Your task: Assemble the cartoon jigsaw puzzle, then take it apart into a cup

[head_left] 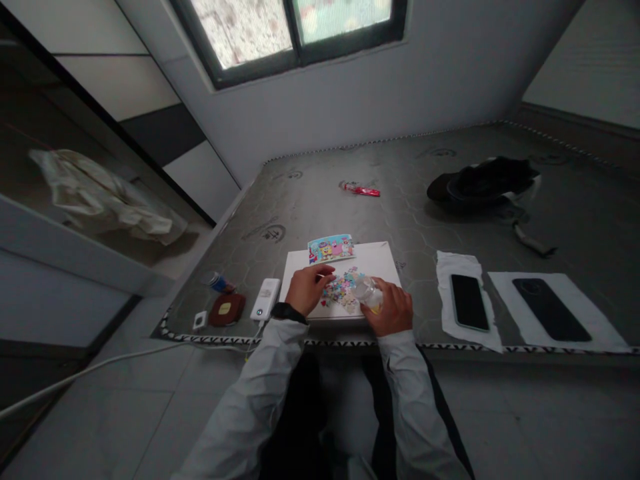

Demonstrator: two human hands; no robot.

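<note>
My right hand (393,308) is wrapped round a small clear jar (366,291), tilted with its mouth toward the left over the white board (374,257). Beside the jar lies a heap of tiny multicoloured pieces (340,291), spread over the middle of the board. My left hand (309,288) hovers at the heap's left edge, fingers stretched toward it and nothing visible in them. At the back of the board a bright cartoon picture card (331,249) leans or lies behind the pieces; its exact tilt is unclear.
To the left are a white power bank (265,299) with a cable, a brown case (227,310), and a small white cube (200,321). On the right, two phones (469,302) (550,310) lie on white sheets. A red packet (363,191) and dark cap (485,183) lie farther back.
</note>
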